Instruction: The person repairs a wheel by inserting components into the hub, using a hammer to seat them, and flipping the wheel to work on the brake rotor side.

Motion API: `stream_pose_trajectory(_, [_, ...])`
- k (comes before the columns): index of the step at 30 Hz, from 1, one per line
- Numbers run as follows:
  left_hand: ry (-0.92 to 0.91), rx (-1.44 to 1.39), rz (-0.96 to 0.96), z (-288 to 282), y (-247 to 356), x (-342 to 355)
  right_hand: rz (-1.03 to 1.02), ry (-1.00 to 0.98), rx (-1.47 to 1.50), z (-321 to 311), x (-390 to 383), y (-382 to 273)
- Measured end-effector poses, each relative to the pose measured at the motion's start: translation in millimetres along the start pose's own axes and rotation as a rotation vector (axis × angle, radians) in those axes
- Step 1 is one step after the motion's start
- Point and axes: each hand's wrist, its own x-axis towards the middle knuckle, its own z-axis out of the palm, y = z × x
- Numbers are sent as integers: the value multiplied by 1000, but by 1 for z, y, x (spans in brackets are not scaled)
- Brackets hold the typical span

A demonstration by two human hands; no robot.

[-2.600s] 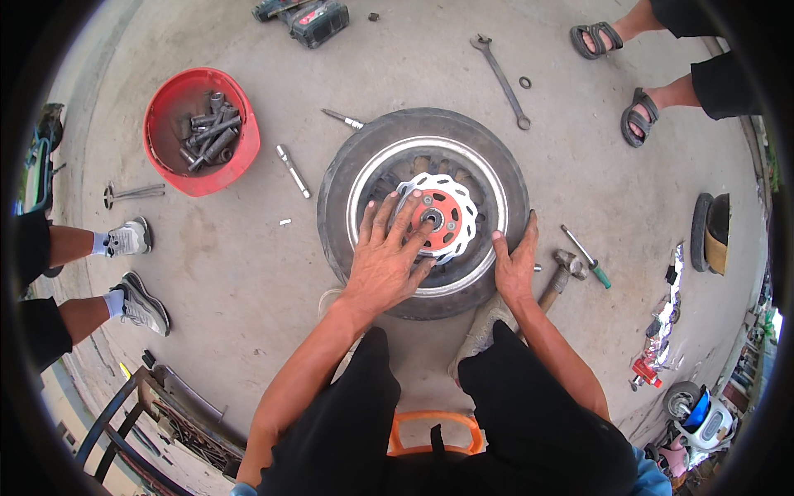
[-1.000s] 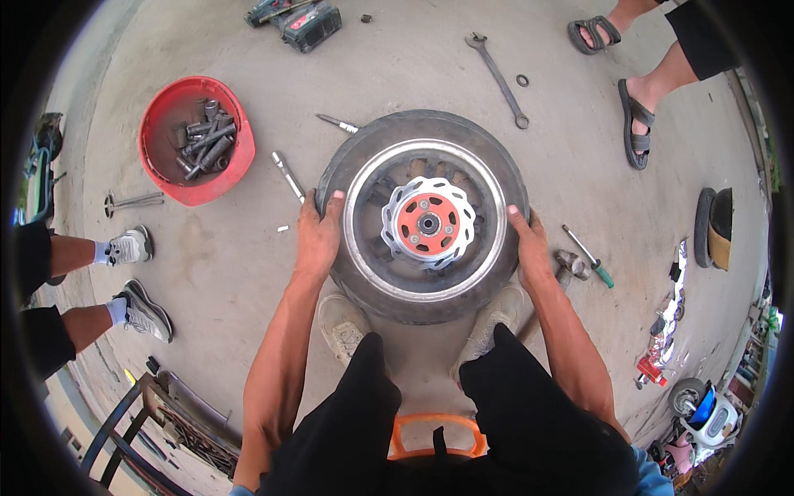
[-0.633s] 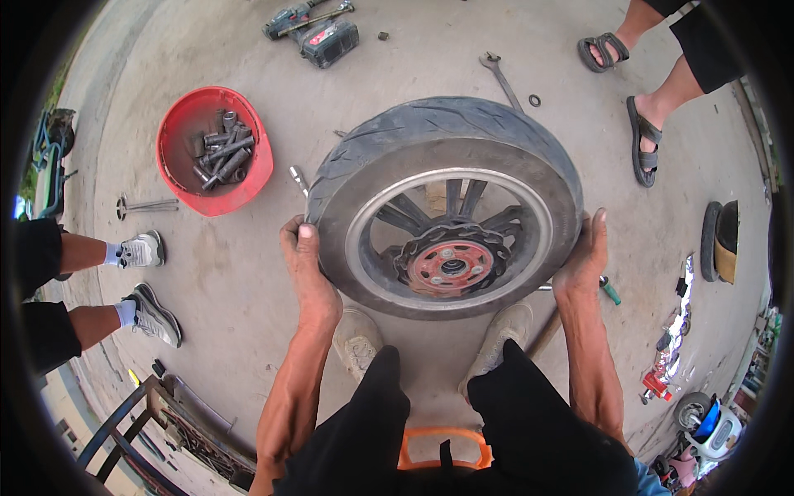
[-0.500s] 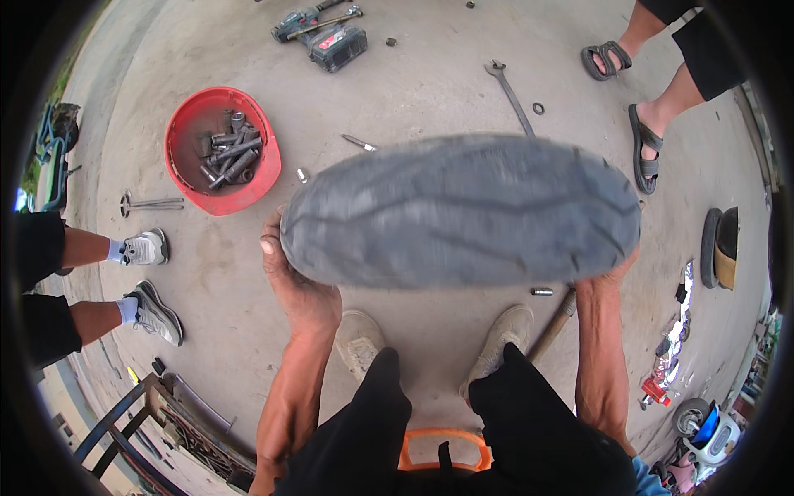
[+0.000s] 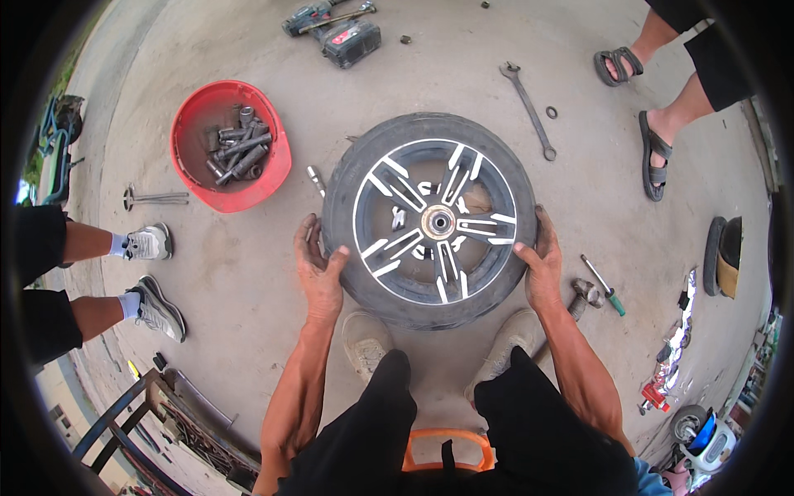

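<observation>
A scooter wheel [image 5: 387,290] with a black tyre and a black-and-silver spoked rim lies face up before my shoes, at or close to the ground; I cannot tell if it touches. My left hand [image 5: 321,269] grips the tyre's left side, thumb on the sidewall and fingers along the tread. On the opposite side my right hand [image 5: 542,263] holds it, its thumb reaching the rim's edge. A round bearing seat [image 5: 438,221] shows at the hub. Just left of the tyre a socket tool [image 5: 316,178] is partly covered by it.
A red helmet [image 5: 186,157] full of sockets stands at the left. Beyond lie a cordless tool [image 5: 351,43] and a wrench [image 5: 529,112]. By my right hand are a hammer [image 5: 585,296] and a green-handled screwdriver [image 5: 614,301]. Other people's feet [image 5: 153,306] [image 5: 653,157] stand both sides.
The wheel has gone from upright, tread toward me, to flat with its spoked face up. My hands have come closer together around it, uncovering the wrench, hammer and screwdriver.
</observation>
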Motion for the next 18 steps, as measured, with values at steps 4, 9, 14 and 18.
stream_pose_trajectory(4, [-77,180,-66,-1,-9,-7,-2,-12,-163,-2,-2,2])
stream_pose_trajectory(9, [48,125,-180,-27,-9,17,26,-41,-133,12,-9,-6])
stream_pose_trajectory(14, [-69,378,-2,-31,-45,85,93,77,-221,-20,-33,-11])
stream_pose_trajectory(18, [-330,506,157,-87,-69,145,53,108,-539,-28,-52,12])
